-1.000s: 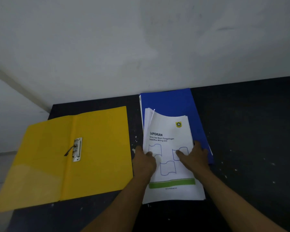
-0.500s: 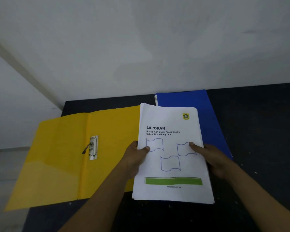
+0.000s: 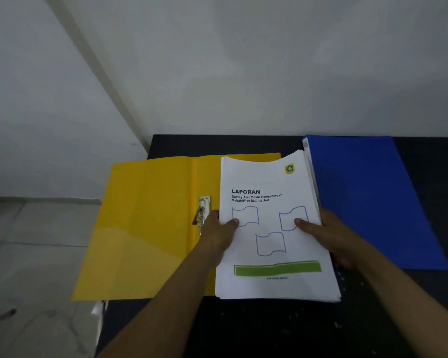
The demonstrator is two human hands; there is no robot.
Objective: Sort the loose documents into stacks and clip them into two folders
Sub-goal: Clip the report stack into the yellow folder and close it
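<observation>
Yellow folder [image 3: 145, 228] lies open on dark surface [image 3: 411, 319], left corner overhanging edge. Metal clip [image 3: 204, 211] sits at spine. Left hand [image 3: 219, 233] pinches left edge of paper stack [image 3: 274, 254], thumb on top, fingers hidden beneath. Stack, cover reading "LAPORAN", covers folder's right leaf. Right hand [image 3: 329, 236] grips stack's right edge, thumb on cover. Blue folder [image 3: 367, 197] lies closed just beside, far right.

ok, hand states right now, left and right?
left hand: grips the paper stack at its left edge.
right hand: grips the same stack's right edge.
</observation>
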